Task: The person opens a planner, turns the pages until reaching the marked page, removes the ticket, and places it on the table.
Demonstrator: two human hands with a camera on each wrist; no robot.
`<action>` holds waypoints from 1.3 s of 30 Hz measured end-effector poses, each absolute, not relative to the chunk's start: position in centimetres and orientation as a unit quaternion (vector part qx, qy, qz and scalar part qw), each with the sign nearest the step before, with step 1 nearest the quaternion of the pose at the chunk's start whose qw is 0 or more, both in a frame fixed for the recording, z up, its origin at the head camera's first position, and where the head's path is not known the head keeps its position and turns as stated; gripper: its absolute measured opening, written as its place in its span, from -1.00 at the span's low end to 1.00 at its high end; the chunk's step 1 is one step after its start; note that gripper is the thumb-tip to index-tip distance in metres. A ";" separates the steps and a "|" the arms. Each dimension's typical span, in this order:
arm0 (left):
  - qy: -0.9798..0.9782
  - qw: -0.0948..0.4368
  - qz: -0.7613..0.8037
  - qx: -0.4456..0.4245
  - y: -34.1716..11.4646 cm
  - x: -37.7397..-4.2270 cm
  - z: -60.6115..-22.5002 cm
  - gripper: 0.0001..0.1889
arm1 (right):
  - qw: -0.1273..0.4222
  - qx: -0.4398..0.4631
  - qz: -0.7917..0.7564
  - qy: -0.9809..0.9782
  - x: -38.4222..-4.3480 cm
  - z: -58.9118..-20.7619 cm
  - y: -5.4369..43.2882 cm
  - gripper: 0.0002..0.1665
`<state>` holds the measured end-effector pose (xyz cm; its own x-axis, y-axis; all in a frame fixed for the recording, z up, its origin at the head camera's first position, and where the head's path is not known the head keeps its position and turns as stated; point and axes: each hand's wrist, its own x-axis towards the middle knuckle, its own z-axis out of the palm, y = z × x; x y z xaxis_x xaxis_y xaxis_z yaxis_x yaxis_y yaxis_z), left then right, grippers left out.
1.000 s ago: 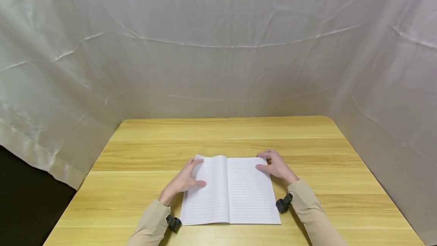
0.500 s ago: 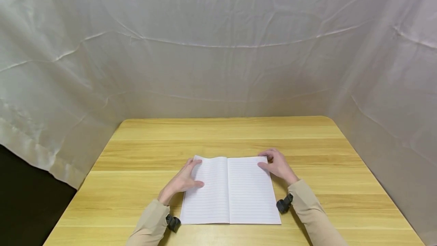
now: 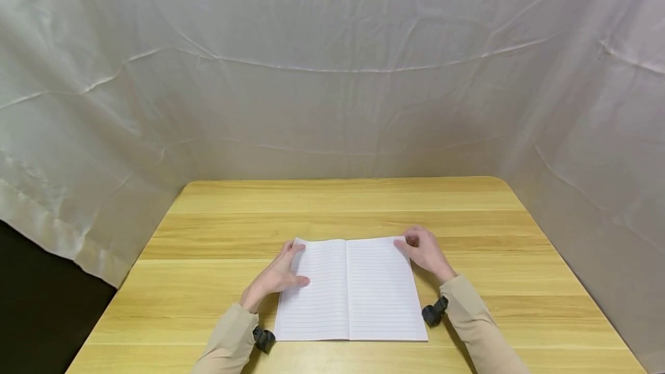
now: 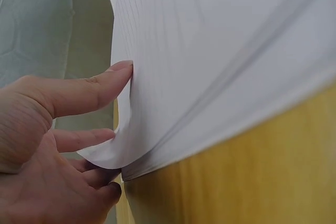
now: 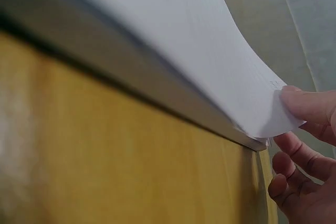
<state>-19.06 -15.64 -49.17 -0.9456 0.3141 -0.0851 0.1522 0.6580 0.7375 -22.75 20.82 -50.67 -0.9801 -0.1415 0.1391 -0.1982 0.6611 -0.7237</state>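
Observation:
An open notebook [image 3: 322,305] with ruled white pages lies on the table. My left hand [image 3: 280,275] holds its left side, the thumb on the page and fingers at the outer edge. In the left wrist view, the page [image 4: 157,66] curves up between the left hand's thumb [image 4: 100,90] and fingers. At the far right corner, my right hand [image 3: 425,251] pinches a lifted page [image 5: 231,77] between thumb and index finger. The right wrist view shows this corner bent up from the pages below, the right hand's other fingers [image 5: 299,166] curled beneath.
The wooden table [image 3: 332,206] spreads around the notebook, with a pale curtain [image 3: 332,103] behind it and at both sides. A dark wrist camera [image 3: 264,339] sits on the left wrist, another wrist camera [image 3: 434,311] on the right.
My right hand has shifted slightly right and its fingers have drawn in at the corner, lifting the page there. The left page's bulge near the spine has flattened. The left hand has barely moved.

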 end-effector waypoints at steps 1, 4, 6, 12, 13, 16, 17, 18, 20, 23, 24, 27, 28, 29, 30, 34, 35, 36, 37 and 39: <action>0.905 0.105 0.392 0.127 -15.6 -19.0 -49.2 -0.17 | 0.038 0.094 0.402 -0.910 -22.7 -50.7 20.8 -0.68; 0.905 0.108 0.392 0.123 -15.7 -19.0 -49.1 -0.17 | 0.042 0.100 0.414 -0.904 -22.6 -50.6 20.7 -0.60; 0.905 0.107 0.393 0.123 -15.7 -19.0 -49.2 -0.17 | 0.040 0.100 0.423 -0.900 -22.4 -50.5 20.6 -0.59; 0.903 0.085 0.398 0.136 -15.6 -18.9 -49.2 -0.16 | 0.013 0.094 0.461 -0.882 -21.9 -50.2 20.7 -0.69; 0.903 0.083 0.399 0.138 -15.6 -18.9 -49.2 -0.15 | 0.007 0.097 0.470 -0.877 -21.8 -50.1 20.7 -0.67; 0.899 0.083 0.406 0.143 -15.6 -18.8 -49.2 -0.13 | -0.021 0.113 0.496 -0.861 -21.4 -49.8 20.8 -0.57; 0.897 0.083 0.409 0.145 -15.6 -18.8 -49.2 -0.12 | -0.030 0.117 0.505 -0.854 -21.3 -49.7 20.9 -0.55; 0.895 0.081 0.412 0.150 -15.7 -18.7 -49.2 -0.11 | -0.039 0.118 0.513 -0.850 -21.1 -49.5 20.9 -0.53; 0.890 0.080 0.420 0.156 -15.7 -18.7 -49.2 -0.10 | -0.057 0.124 0.521 -0.843 -20.9 -49.2 21.0 -0.50; 0.884 0.075 0.431 0.165 -15.8 -18.5 -49.1 -0.08 | -0.080 0.130 0.533 -0.832 -20.6 -48.8 21.1 -0.50; 0.882 0.075 0.435 0.166 -15.7 -18.5 -49.0 -0.08 | -0.089 0.134 0.536 -0.829 -20.6 -48.7 21.1 -0.49; 0.878 0.074 0.442 0.168 -15.5 -18.4 -48.9 -0.07 | -0.111 0.157 0.550 -0.813 -20.4 -48.5 21.2 -0.45; 0.876 0.074 0.446 0.166 -15.4 -18.4 -48.8 -0.06 | -0.116 0.164 0.558 -0.805 -20.4 -48.4 21.2 -0.44; 0.875 0.072 0.449 0.166 -15.2 -18.4 -48.7 -0.06 | -0.120 0.174 0.561 -0.800 -20.4 -48.4 21.2 -0.43; 0.874 0.071 0.453 0.163 -15.1 -18.4 -48.7 -0.06 | -0.123 0.181 0.565 -0.795 -20.4 -48.3 21.2 -0.42; 0.863 0.074 0.477 0.148 -14.5 -18.4 -48.4 -0.07 | -0.132 0.208 0.575 -0.780 -20.1 -48.2 21.1 -0.37; 0.858 0.075 0.487 0.145 -14.4 -18.4 -48.4 -0.08 | -0.134 0.212 0.575 -0.778 -20.1 -48.1 21.0 -0.36; 0.851 0.080 0.498 0.142 -14.3 -18.5 -48.3 -0.10 | -0.135 0.215 0.574 -0.778 -20.0 -48.0 20.9 -0.35; 0.844 0.083 0.510 0.143 -14.2 -18.5 -48.3 -0.12 | -0.136 0.217 0.574 -0.778 -19.9 -48.0 20.8 -0.34; 0.823 0.093 0.540 0.150 -14.0 -18.5 -48.2 -0.15 | -0.135 0.220 0.575 -0.776 -19.8 -47.8 20.6 -0.34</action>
<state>-18.53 -14.03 -48.16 -0.9380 0.3465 0.0086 0.1460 0.3725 0.9165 -19.80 20.55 -47.83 -0.8666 -0.4971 0.0438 -0.1864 0.2411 -0.9524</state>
